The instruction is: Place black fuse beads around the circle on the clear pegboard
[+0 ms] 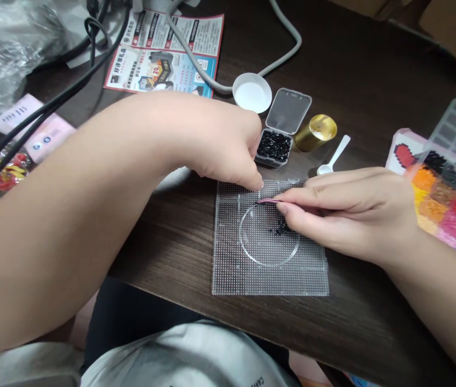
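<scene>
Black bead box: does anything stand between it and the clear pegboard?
Nothing visible stands between the bead box and the pegboard, though the left hand hangs over the left side of that gap.

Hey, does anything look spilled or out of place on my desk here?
Only the loose black beads heaped untidily on the clear pegboard, rather than in the small open box; that may be deliberate. I can't see any damage.

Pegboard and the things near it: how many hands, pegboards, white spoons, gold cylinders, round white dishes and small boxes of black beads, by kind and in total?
Hands: 2 (left hand, right hand)
Pegboard: 1
White spoon: 1
Gold cylinder: 1
Round white dish: 1
Small box of black beads: 1
Total: 7
</scene>
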Motion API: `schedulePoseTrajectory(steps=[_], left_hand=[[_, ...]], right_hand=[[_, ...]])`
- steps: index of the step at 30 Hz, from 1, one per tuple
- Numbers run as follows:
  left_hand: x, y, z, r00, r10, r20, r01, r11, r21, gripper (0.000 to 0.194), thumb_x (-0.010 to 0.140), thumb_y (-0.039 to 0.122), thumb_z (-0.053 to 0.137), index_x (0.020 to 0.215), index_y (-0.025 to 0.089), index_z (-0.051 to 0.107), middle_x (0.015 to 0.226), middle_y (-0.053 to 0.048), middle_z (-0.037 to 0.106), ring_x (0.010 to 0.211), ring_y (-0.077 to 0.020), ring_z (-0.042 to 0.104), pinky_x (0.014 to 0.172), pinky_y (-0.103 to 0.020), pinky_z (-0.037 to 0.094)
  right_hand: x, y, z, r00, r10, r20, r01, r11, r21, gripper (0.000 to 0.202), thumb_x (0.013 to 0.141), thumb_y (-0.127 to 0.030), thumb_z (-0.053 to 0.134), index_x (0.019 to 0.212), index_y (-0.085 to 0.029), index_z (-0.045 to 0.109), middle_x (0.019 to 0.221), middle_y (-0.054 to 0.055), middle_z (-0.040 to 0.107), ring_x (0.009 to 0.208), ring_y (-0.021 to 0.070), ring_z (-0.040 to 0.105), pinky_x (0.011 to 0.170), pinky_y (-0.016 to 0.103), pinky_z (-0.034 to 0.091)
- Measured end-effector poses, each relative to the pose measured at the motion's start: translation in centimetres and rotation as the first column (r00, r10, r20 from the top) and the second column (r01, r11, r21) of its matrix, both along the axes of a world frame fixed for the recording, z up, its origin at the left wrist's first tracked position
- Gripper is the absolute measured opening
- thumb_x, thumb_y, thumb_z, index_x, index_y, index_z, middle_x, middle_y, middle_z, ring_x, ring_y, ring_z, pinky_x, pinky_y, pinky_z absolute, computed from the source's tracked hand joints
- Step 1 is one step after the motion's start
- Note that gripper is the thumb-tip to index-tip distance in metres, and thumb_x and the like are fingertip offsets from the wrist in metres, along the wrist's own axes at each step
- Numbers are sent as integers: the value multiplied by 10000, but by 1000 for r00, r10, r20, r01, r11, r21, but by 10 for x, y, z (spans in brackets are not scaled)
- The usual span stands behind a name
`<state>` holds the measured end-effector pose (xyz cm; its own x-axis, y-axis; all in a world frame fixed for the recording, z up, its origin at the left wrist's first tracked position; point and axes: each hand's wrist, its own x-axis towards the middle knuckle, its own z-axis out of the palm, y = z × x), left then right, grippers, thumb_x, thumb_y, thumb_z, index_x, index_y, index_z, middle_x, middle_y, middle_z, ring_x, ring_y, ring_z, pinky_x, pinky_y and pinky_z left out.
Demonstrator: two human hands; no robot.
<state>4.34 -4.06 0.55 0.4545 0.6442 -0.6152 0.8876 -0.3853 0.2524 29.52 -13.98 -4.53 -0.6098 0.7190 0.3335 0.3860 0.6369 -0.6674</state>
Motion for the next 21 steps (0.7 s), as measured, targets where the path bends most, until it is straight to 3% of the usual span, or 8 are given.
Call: schedulePoseTrajectory(steps=[6, 21], left_hand=[[2, -2, -1, 1000, 13, -1, -13, 1000, -4, 447, 987, 637, 813, 689, 306, 772, 663, -42, 779, 600, -247, 629, 593, -469, 425], [3, 0, -4, 999, 26, -34, -26, 1000, -6, 463, 947, 688, 832, 661, 331, 757, 670, -41, 798, 611, -276, 674, 601, -494, 438]], right_hand=[[0, 0, -1, 1000, -4, -28, 4, 1000, -7, 271, 1105, -58, 884, 1102, -280, 1038, 692, -51, 761, 521, 86, 635, 486, 255, 433], [1, 1, 2, 999, 16, 28, -16, 999, 31, 255, 1126, -69, 862, 1109, -260, 1030, 689, -44, 759, 517, 91, 649, 502, 244, 473]])
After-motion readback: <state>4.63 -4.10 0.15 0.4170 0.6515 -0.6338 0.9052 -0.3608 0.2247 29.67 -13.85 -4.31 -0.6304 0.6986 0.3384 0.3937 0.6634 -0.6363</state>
